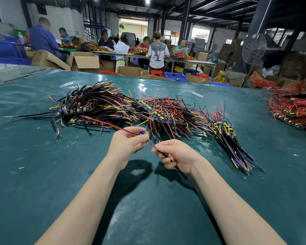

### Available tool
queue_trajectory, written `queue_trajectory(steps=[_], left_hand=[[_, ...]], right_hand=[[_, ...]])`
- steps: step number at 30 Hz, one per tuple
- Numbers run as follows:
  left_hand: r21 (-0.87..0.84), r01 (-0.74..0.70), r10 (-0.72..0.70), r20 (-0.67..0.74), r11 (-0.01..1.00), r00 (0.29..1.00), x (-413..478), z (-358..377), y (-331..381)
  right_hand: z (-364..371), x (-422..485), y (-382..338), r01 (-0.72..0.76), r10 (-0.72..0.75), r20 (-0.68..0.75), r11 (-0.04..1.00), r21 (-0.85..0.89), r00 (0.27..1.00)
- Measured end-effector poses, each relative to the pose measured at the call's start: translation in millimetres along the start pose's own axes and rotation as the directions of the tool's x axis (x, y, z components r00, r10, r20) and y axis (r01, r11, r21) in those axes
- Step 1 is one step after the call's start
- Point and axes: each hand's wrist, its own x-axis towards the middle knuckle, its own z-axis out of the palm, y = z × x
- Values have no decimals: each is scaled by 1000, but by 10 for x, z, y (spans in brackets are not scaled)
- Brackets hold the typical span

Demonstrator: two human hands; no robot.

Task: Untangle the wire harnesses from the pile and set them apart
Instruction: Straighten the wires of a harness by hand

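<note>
On the green counter (60,174) lies a long pile (131,106) of wire harnesses, black, red, yellow and blue strands crossing so thickly that single harnesses cannot be told apart inside it. It runs from the left of the counter towards the right, where a bundle of black leads (235,147) fans out towards the near edge.

Just in front of the pile's middle, both hands hold one wire harness (151,143) raised a little above the counter. The left hand (129,140) pinches its small blue connector (142,133) between thumb and curled fingers (142,138). A red wire (113,125) runs from the connector back to the left over the pile's edge; where it ends is lost among the other strands. The right hand (175,154) is clenched around the harness's black cable (179,171), whose tail comes out below the palm and slants down to the right. The short stretch between the two hands shows blue and yellow cores, but it is too small to make out how they join.

At the far right a separate heap of mostly red wires (293,108) is cut off by the frame edge. Beyond the counter, blurred, are seated people at long tables, open cardboard boxes (85,61), a blue crate (176,76) and a standing fan (254,48).
</note>
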Motion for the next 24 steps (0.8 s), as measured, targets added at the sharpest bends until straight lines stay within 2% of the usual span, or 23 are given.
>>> queue_trajectory(steps=[2, 5, 7, 10, 12, 14, 19, 24], left_hand=[[13, -31, 31, -5, 999, 1000, -6, 12, -7], [101, -90, 94, -35, 991, 995, -39, 45, -28], [135, -128, 136, -58, 983, 989, -52, 55, -25], [143, -156, 167, -67, 977, 984, -59, 59, -7], [130, -162, 170, -53, 978, 984, -78, 64, 3], [124, -182, 188, -32, 975, 982, -93, 65, 21], [161, -210, 211, 12, 964, 977, -107, 71, 74], [268, -286, 290, 23, 920, 957, -111, 74, 80]], right_hand=[[19, -4, -18, 34, -38, -36, 994, -107, 999], [54, 3, -29, 91, -161, -173, 930, -356, 972], [69, 14, -22, 103, -201, -217, 914, -392, 955], [70, 24, -32, -13, -13, -171, 989, -145, 985], [46, 24, -37, -119, 121, -97, 993, 20, 988], [23, 22, -26, -173, 179, -32, 976, 131, 983], [25, -11, -41, -314, 250, 192, 807, 500, 949], [53, 2, -43, -354, 280, 215, 740, 572, 935]])
